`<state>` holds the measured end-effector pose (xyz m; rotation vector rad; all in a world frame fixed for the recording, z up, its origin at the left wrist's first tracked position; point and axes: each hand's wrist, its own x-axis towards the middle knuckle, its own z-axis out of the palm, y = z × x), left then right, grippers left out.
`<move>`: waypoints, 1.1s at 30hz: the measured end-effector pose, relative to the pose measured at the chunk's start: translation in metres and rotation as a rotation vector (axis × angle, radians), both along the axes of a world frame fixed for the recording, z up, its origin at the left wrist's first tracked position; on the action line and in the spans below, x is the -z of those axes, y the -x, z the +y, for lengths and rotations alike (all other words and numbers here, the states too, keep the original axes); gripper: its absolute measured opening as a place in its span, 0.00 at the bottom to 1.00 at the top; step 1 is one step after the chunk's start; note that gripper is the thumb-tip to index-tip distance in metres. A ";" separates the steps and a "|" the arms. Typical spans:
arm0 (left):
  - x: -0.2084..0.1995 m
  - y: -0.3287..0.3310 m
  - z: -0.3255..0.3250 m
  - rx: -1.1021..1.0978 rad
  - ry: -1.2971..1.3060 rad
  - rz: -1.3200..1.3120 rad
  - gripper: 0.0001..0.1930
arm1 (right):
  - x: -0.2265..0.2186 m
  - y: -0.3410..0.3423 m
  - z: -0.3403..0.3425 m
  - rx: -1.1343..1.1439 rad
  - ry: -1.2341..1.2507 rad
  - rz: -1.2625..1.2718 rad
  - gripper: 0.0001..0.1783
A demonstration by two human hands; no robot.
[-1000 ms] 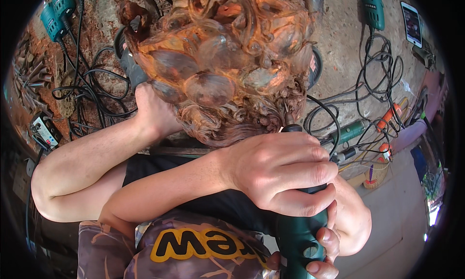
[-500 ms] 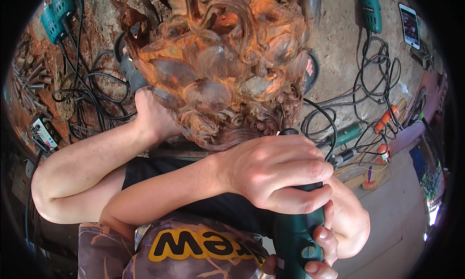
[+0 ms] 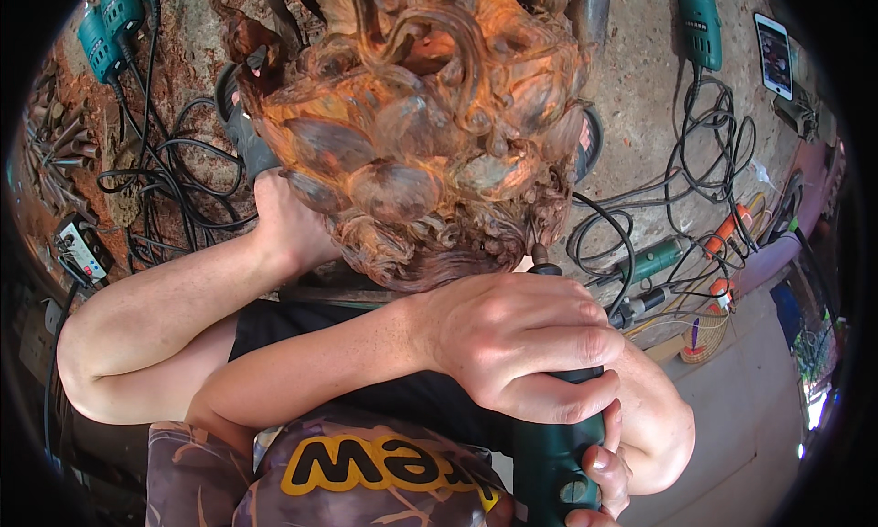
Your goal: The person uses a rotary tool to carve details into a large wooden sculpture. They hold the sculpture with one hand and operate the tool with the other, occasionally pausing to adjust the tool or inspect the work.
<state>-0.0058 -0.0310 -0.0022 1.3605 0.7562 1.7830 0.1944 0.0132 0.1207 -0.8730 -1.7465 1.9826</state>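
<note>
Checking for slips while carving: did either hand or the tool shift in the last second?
No visible change. The left hand and right hand stay clamped on the green power tool, its tip still at the lower edge of the wooden carving.

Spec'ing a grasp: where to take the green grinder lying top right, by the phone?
Mid-body of the spare grinder, from above, fingers across its width. It lies flat, a straight barrel, with its cord trailing off the lower end and the phone close on its right.

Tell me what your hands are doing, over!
Left hand and right hand clamped on green power tool. Tip at carved wood edge. Loose cables alongside.
</note>
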 end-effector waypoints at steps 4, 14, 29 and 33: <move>-0.001 0.000 -0.001 -0.004 -0.033 -0.004 0.09 | -0.001 0.001 -0.008 0.032 -0.033 0.006 0.21; -0.014 -0.002 0.001 -0.012 -0.079 0.009 0.07 | -0.011 -0.001 -0.026 0.110 -0.114 0.004 0.20; -0.079 0.065 -0.050 0.055 -0.144 0.757 0.16 | -0.055 -0.013 -0.091 0.162 -0.053 0.135 0.32; -0.089 0.073 -0.070 0.073 -0.123 0.873 0.17 | -0.049 -0.015 -0.102 0.106 -0.016 0.157 0.34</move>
